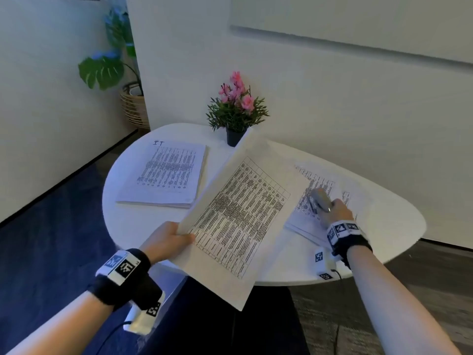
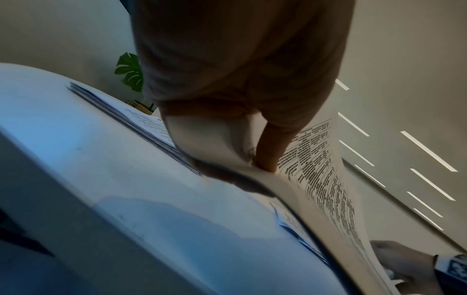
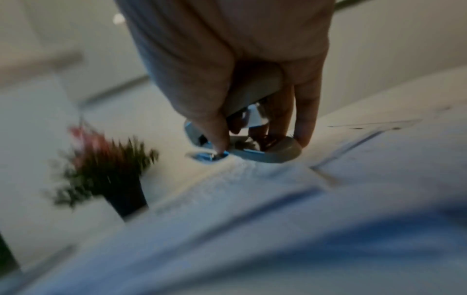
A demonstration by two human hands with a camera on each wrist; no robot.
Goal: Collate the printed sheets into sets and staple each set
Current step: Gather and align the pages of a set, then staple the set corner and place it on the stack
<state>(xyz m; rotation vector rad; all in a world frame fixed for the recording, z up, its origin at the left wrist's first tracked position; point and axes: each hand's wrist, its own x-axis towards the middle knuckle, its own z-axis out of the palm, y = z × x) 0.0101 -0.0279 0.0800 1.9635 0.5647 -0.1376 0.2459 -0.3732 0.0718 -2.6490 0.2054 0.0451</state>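
Your left hand (image 1: 167,239) pinches the near-left corner of a thin set of white printed sheets covered in a black table grid (image 1: 238,213), thumb on top and fingers beneath, and holds it lifted off the round white desk (image 1: 122,221). The set slopes up and away from that hand, its long axis running from the low corner nearest you up toward the far corner by the small pink-flowered plant in a dark pot (image 1: 236,108). From the left wrist view the paper curves and sags past your grip, so judge it limp and free to swing.

Your right hand (image 1: 337,211) is closed around a grey and silver stapler (image 1: 320,201), fingers curled round its body, with its nose pointing away toward the far left. It rests over a loose spread of printed pages (image 1: 317,185) lying flat under that hand. The right wrist view is blurred; whether the stapler's mouth stands apart you cannot tell.

The held set lies to the left of the stapler, between your two hands, so the right hand is the nearer one to any free corner. The next move likely turns on bringing the stapler's mouth square onto one corner.

Beyond your left hand lies a thicker stack of printed sheets marked "IT" in pen (image 1: 166,172), flat and well apart.
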